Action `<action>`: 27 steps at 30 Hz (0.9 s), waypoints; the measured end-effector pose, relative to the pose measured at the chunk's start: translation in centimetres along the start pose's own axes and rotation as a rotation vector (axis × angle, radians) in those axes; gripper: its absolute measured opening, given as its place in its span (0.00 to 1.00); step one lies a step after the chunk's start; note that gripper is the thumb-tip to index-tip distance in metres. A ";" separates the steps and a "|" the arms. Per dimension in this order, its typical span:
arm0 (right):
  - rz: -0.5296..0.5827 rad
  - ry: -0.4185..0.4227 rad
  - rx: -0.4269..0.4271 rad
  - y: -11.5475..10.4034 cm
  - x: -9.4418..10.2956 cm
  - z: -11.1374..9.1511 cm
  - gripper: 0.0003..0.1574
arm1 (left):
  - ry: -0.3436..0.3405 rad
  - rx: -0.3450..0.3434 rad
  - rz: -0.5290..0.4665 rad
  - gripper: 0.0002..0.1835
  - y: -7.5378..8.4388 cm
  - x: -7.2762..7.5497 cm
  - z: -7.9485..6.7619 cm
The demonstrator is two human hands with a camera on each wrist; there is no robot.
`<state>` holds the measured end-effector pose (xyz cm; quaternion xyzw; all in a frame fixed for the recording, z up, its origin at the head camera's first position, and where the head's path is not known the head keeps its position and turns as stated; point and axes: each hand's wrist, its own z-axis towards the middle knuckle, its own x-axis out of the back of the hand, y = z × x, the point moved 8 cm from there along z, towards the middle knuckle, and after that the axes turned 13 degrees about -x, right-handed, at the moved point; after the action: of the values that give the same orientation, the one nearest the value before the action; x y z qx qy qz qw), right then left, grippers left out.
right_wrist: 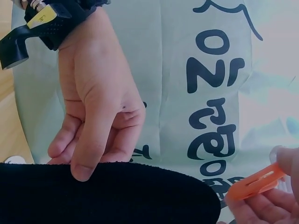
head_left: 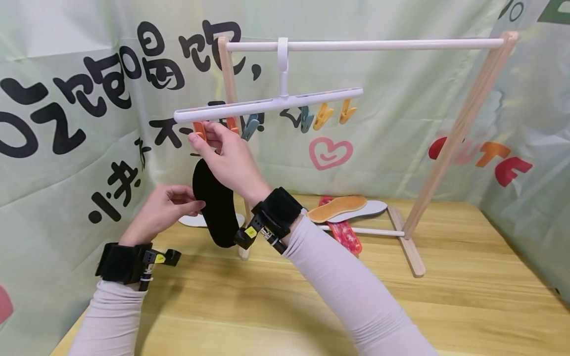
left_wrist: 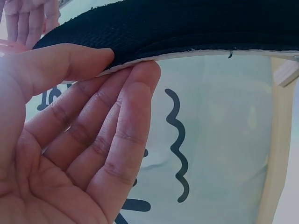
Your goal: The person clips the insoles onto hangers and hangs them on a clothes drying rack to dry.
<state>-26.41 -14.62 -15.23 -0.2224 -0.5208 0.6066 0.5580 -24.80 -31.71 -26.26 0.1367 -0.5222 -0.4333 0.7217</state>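
A black insole (head_left: 215, 212) with a pale underside hangs lengthwise below the left end of a white clip hanger (head_left: 267, 105). My left hand (head_left: 162, 210) pinches its side edge between thumb and fingers; the left wrist view shows the thumb on the black face (left_wrist: 187, 28). Up at the hanger's left end, my right hand (head_left: 236, 160) pinches an orange clothespin (head_left: 199, 130). In the right wrist view that orange clothespin (right_wrist: 254, 184) is right by the rounded end of the insole (right_wrist: 140, 196). In the head view, the right hand covers the insole's top.
The hanger hooks over the white rail (head_left: 365, 45) of a wooden stand (head_left: 458, 133) and tilts down leftward. Other orange, blue (head_left: 306, 119) and yellow clothespins (head_left: 323, 116) line it. Behind, a tan insole (head_left: 338, 208), a white one and a red patterned one (head_left: 345, 237) lie on the table.
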 end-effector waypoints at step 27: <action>0.072 0.128 0.108 0.4 1.7 0.1 0.21 | 0.049 -0.068 -0.037 0.10 0.8 -0.2 0.4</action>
<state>-27.19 -13.02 -14.98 -0.2491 -0.4423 0.6379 0.5792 -24.75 -30.96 -25.74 0.1324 -0.4866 -0.4607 0.7303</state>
